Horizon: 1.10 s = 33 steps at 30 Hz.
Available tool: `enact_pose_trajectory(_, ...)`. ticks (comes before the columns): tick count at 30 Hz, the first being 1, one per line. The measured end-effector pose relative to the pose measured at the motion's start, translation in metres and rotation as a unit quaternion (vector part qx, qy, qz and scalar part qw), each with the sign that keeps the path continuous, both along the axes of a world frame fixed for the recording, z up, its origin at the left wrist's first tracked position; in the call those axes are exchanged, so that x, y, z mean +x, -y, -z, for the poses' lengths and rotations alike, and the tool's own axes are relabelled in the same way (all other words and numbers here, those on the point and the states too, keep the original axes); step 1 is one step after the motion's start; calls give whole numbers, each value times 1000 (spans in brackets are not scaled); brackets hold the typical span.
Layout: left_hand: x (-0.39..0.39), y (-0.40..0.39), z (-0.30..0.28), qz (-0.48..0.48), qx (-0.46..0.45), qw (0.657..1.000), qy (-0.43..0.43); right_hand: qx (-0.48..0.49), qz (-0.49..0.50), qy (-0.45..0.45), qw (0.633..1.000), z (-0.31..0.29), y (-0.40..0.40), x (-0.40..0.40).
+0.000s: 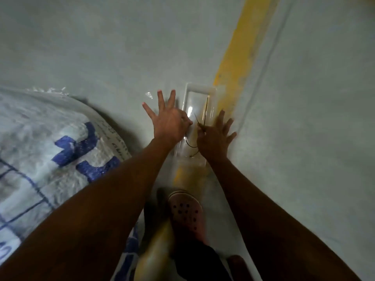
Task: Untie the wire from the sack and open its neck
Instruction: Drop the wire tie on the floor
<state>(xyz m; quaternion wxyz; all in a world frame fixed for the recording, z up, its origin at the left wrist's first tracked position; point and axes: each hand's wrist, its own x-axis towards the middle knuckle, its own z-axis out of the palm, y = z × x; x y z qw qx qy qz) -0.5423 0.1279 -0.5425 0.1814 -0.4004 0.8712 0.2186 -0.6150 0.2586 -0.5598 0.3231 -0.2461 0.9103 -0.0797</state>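
Note:
A white woven sack (46, 142) with blue print lies on the floor at the left, its edge bulging toward the centre. A thin dark wire (205, 112) hangs over a clear plastic tray (199, 92) on the floor. My right hand (215, 134) pinches the wire's upper part between thumb and forefinger, other fingers spread. My left hand (168, 120) has its fingers splayed wide, and its thumb and forefinger seem to pinch the wire's looped lower end (189, 144). Both hands are over the tray, away from the sack.
A yellow painted line (239, 57) runs across the grey concrete floor and under the tray. My foot in a perforated clog (186, 211) stands below the hands. A blurred yellowish object (154, 252) sits at the bottom centre.

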Motion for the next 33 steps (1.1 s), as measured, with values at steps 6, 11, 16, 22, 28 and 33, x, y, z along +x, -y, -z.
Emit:
enact_pose_trajectory(6,10,-13,55,83,-45,995,45,33,-71,-62,995,58,-14,-5)
enact_pose_trajectory(11,9,-14,60,86,-47,995,26,-4,-82,-91,992,64,-17,-3)
enact_pose_trajectory(16,21,-12,26,70,-16,997,12,30,-109,-85,990,38,-23,-2)
enact_pose_trajectory(22,40,5,-48,99,34,993,50,40,-149,26,988,-38,-28,-10)
enact_pose_trajectory(28,67,44,-154,115,13,991,59,-2,-250,10,968,-158,5,-20)
enact_pose_trajectory(33,119,94,-282,78,-12,997,11,-80,-342,12,936,-287,76,-7)
